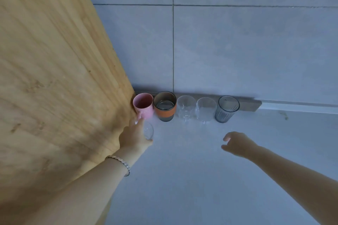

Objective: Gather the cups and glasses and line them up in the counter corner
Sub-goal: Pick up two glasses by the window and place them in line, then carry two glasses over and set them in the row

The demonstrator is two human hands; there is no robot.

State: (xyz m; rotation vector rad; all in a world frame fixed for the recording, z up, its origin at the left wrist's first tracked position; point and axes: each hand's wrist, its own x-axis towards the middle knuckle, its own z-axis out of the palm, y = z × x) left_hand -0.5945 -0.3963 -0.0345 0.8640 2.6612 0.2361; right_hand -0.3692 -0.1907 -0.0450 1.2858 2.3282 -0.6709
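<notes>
Five vessels stand in a row along the wall: pink mug (143, 107) tucked against the wood panel (54, 78), orange-banded cup (164, 106), two clear glasses (186, 106) (206, 109), grey tumbler (227, 109). Left hand (134, 136) wraps a sixth glass (148, 131) just in front of the mug, likely seeking a slot. Right hand (237, 144) hovers loosely spread, empty, over the counter (182, 179).

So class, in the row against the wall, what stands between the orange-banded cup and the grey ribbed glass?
In the head view, two clear glasses stand side by side between the orange-banded cup and the grey ribbed glass.
</notes>
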